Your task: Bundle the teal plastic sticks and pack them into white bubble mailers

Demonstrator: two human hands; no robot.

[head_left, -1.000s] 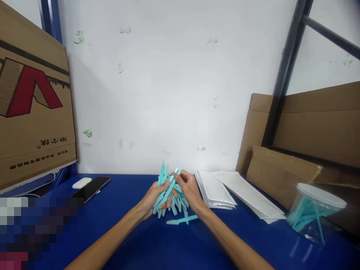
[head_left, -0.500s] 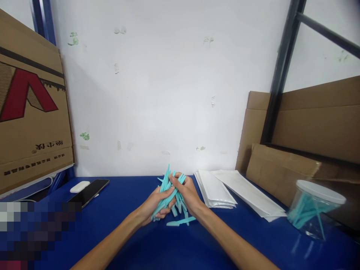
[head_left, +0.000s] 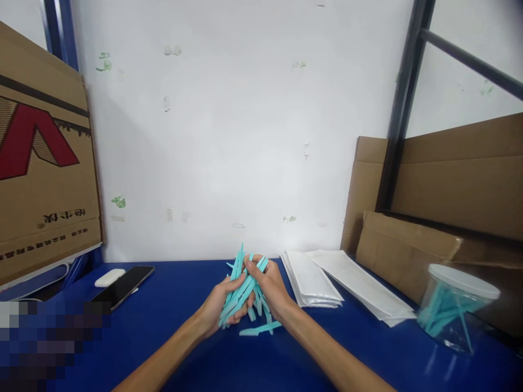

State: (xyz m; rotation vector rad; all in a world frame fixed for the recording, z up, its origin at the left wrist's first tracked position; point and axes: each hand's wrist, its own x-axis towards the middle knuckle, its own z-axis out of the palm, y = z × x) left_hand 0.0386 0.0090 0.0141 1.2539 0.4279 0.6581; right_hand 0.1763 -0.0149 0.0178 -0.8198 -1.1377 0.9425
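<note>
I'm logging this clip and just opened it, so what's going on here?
A person is handling a bunch of turquoise sticks with both bare hands. The left hand grips the bunch, and the right hand has its fingers around the upper ends. More loose sticks lie on the blue table below. White packets lie to the right, and beyond them stands a lidded clear jar with turquoise pieces inside.

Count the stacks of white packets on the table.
2: the left stack is beside the right hand; the right stack lies between that one and the lidded jar. More could be hidden.
</note>
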